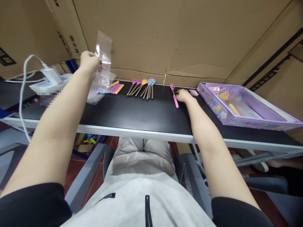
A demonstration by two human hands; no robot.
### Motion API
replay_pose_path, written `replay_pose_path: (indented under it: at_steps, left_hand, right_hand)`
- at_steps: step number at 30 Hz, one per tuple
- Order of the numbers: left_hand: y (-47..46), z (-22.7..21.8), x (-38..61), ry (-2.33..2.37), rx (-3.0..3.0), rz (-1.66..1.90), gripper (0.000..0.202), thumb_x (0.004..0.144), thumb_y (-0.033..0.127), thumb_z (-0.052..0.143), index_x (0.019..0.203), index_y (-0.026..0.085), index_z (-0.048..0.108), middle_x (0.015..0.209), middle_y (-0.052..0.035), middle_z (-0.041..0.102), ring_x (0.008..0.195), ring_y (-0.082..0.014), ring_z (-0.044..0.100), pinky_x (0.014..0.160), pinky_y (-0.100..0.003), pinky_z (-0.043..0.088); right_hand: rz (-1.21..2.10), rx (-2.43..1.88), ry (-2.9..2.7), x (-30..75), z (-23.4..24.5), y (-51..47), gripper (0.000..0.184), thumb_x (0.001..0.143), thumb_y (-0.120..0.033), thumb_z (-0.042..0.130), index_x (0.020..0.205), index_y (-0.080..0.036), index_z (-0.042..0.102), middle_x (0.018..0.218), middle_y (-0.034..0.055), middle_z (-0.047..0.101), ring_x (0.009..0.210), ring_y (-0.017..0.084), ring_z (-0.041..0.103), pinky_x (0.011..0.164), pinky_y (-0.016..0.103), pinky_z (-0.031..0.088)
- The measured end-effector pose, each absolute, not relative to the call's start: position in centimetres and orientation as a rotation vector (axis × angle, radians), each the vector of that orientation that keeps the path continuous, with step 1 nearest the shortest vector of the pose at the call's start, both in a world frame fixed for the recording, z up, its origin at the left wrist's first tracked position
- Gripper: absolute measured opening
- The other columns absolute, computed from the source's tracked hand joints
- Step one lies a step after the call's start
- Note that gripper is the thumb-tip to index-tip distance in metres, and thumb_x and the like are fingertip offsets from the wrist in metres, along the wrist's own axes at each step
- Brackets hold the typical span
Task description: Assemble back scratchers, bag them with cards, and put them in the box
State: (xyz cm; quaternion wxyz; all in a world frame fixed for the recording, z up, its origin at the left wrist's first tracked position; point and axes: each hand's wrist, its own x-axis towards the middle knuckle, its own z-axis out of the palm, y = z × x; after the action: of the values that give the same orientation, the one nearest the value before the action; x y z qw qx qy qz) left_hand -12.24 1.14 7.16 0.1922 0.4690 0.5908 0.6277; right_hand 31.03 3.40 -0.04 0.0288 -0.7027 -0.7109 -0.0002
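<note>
My left hand point(89, 63) is raised over the table's left part, its fingers pinched on a clear plastic bag point(104, 52) that hangs partly down. Farther right, my right hand point(183, 95) rests low with curled fingers against a pink back scratcher point(175, 99) lying on the table. The fingertips meet it where the metal stem joins the handle. Several back scratcher heads with metal stems point(144, 86), in pink, yellow, blue and purple, lie in a row at the back. Beside them are several loose coloured handles point(115, 88), some partly behind the clear plastic.
A purple printed box point(224, 118) stands open at the right, with a yellow back scratcher point(228, 102) and plastic inside. Small pink cards point(193, 92) lie near it. A white charger point(52, 75) with a cable is at the left. Cardboard walls point(175, 37) enclose the black table point(139, 116).
</note>
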Motion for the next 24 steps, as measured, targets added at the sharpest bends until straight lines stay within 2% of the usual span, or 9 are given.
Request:
replay_pose_path:
  at_steps: [3, 6, 8, 11, 13, 16, 18, 21, 24]
  left_hand:
    - [-0.3, 8.8, -7.5, 1.575, 1.055, 1.781, 0.033, 0.078, -0.004, 0.062, 0.077, 0.023, 0.042, 0.065, 0.005, 0.044, 0.075, -0.0147, 0.061, 0.107, -0.051, 0.056]
    - [-1.4, 9.7, -3.6, 1.393, 0.908, 1.83, 0.034, 0.086, -0.008, 0.055, 0.079, 0.023, 0.041, 0.072, 0.0033, 0.049, 0.078, -0.0121, 0.066, 0.097, -0.037, 0.057]
    - [-1.2, 9.4, -2.0, 1.33, 0.953, 1.78, 0.032, 0.088, -0.006, 0.056, 0.082, 0.023, 0.043, 0.079, 0.0019, 0.06, 0.084, -0.0127, 0.07, 0.092, -0.035, 0.056]
    - [0.5, 7.5, -1.0, 1.287, 1.126, 1.69, 0.02, 0.094, 0.021, 0.066, 0.091, 0.024, 0.047, 0.089, 0.0, 0.069, 0.099, -0.0194, 0.072, 0.088, -0.038, 0.057]
    - [1.9, 5.7, -0.9, 1.303, 1.16, 1.713, 0.016, 0.096, 0.031, 0.063, 0.1, 0.025, 0.049, 0.096, -0.002, 0.071, 0.105, -0.0203, 0.072, 0.084, -0.038, 0.056]
    - [3.1, 3.2, -0.9, 1.369, 1.073, 1.715, 0.014, 0.096, 0.024, 0.06, 0.107, 0.025, 0.051, 0.1, -0.002, 0.069, 0.106, -0.0161, 0.07, 0.081, -0.034, 0.056]
    - [3.3, 1.9, -0.9, 1.383, 1.083, 1.676, 0.017, 0.092, 0.02, 0.06, 0.105, 0.025, 0.049, 0.099, -0.0031, 0.069, 0.106, -0.0182, 0.071, 0.082, -0.035, 0.057]
    - [3.1, 0.9, -0.7, 1.321, 1.1, 1.658, 0.021, 0.086, 0.018, 0.059, 0.099, 0.026, 0.044, 0.102, -0.0052, 0.074, 0.108, -0.0215, 0.073, 0.086, -0.036, 0.059]
    - [2.6, 0.8, 0.2, 1.243, 1.046, 1.663, 0.019, 0.086, 0.016, 0.053, 0.095, 0.026, 0.039, 0.109, -0.0063, 0.075, 0.109, -0.0188, 0.075, 0.087, -0.034, 0.059]
  right_hand:
    - [0.017, -2.194, -2.209, 30.5, 0.5, 2.6, 0.044, 0.101, -0.021, 0.054, 0.141, -0.01, 0.072, 0.147, 0.0236, 0.067, 0.139, 0.035, 0.064, 0.115, 0.045, 0.052]
    - [-0.014, -2.2, -2.118, 29.6, 1.4, 1.5, 0.045, 0.102, -0.019, 0.051, 0.14, -0.008, 0.071, 0.149, 0.0234, 0.066, 0.14, 0.035, 0.063, 0.115, 0.043, 0.051]
    - [-0.066, -2.111, -2.029, 28.7, 2.1, 0.9, 0.045, 0.105, -0.02, 0.045, 0.139, -0.007, 0.071, 0.148, 0.0241, 0.066, 0.141, 0.035, 0.062, 0.117, 0.042, 0.049]
    - [-0.025, -1.851, -1.951, 26.8, 3.0, 0.3, 0.045, 0.11, -0.025, 0.04, 0.138, -0.011, 0.073, 0.144, 0.0198, 0.069, 0.139, 0.031, 0.063, 0.119, 0.038, 0.047]
    - [0.123, -1.682, -1.904, 25.3, 3.4, -0.1, 0.044, 0.112, -0.035, 0.043, 0.135, -0.014, 0.074, 0.137, 0.0157, 0.074, 0.134, 0.029, 0.067, 0.116, 0.038, 0.049]
    - [0.502, -1.48, -1.816, 23.3, 3.5, -1.0, 0.049, 0.109, -0.059, 0.052, 0.126, -0.018, 0.074, 0.124, 0.0131, 0.079, 0.121, 0.026, 0.074, 0.107, 0.039, 0.055]
    - [0.786, -1.372, -1.766, 22.5, 3.3, -1.7, 0.048, 0.103, -0.064, 0.061, 0.119, -0.02, 0.072, 0.117, 0.0116, 0.081, 0.112, 0.022, 0.077, 0.101, 0.035, 0.057]
    - [1.087, -1.249, -1.667, 22.0, 2.8, -2.1, 0.028, 0.099, -0.046, 0.073, 0.109, -0.021, 0.069, 0.111, 0.0087, 0.083, 0.1, 0.018, 0.079, 0.093, 0.03, 0.059]
    - [1.219, -1.191, -1.586, 21.9, 2.3, -2.0, 0.013, 0.094, -0.025, 0.076, 0.102, -0.02, 0.067, 0.108, 0.007, 0.083, 0.092, 0.015, 0.08, 0.088, 0.027, 0.059]
